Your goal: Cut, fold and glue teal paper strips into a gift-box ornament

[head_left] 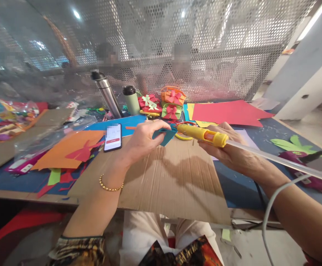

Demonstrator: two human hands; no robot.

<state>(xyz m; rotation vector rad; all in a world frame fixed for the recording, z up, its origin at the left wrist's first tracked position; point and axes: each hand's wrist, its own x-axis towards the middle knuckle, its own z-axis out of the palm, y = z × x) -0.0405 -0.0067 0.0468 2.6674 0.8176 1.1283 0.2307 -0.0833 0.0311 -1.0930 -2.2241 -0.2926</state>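
My left hand (146,137) pinches a folded piece of blue paper (166,137) above the cardboard sheet (172,184). In my right hand (227,151) is a yellow hot glue gun (194,132), with a long clear glue stick (274,159) sticking out of its back end. The gun's nozzle points left and meets or nearly meets the blue paper's edge; whether they touch I cannot tell. Behind the hands stand small paper boxes with bows, one of them orange (173,96) and one green with a red bow (171,111).
A phone (113,137) lies left of my left hand, by orange paper (69,147) and red scraps. Behind stand a steel bottle (108,94) and a green bottle (132,100). Red paper sheets (227,112) lie back right. A grey cable (271,207) loops by my right forearm.
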